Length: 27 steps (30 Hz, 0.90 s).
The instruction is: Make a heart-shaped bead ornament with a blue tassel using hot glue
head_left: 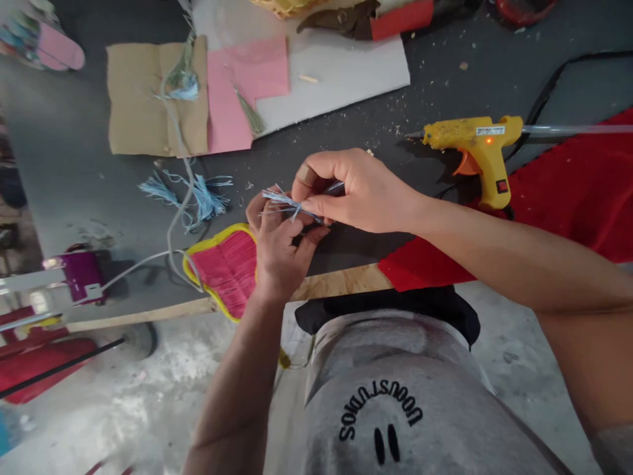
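My left hand [277, 245] and my right hand [352, 190] meet over the grey table's near edge, both pinched on a small bundle of pale blue threads [281, 200]. The threads fan out to the left between the fingertips. Just left of my left hand lies a pink fringed piece with a yellow border [225, 267], partly over the table edge. More blue thread tassels [198, 198] lie on the table to the left, with a pale cord running through them.
A yellow glue gun [482, 148] with its light on stands at the right, beside red cloth [568, 198]. Brown card [143, 99], pink paper [247, 86] and a white sheet [346, 72] lie at the back. A purple object [82, 274] sits at the left edge.
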Motion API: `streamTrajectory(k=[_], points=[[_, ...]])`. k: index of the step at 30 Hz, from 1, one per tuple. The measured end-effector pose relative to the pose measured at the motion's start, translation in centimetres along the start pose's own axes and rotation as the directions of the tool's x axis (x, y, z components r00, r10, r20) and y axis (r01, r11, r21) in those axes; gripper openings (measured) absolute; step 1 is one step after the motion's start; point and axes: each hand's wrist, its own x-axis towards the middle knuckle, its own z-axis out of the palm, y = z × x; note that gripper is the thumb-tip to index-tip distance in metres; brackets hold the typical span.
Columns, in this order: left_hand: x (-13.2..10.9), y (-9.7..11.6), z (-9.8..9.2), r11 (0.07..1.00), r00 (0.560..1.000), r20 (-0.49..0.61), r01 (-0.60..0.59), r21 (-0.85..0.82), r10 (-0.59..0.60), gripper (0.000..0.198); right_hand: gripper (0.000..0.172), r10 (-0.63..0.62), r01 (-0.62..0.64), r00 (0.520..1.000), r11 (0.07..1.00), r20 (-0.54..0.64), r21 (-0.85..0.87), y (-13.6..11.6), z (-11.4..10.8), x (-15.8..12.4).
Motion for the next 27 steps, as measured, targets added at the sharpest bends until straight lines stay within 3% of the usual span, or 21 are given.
streamTrajectory(k=[27], points=[[-0.2,-0.18,0.27,0.998,0.998,-0.019,-0.064,-0.004,0.064,0.012,0.009,0.015,-0.015,1.0,1.0,0.015,-0.003,-0.14,0.12,-0.05]])
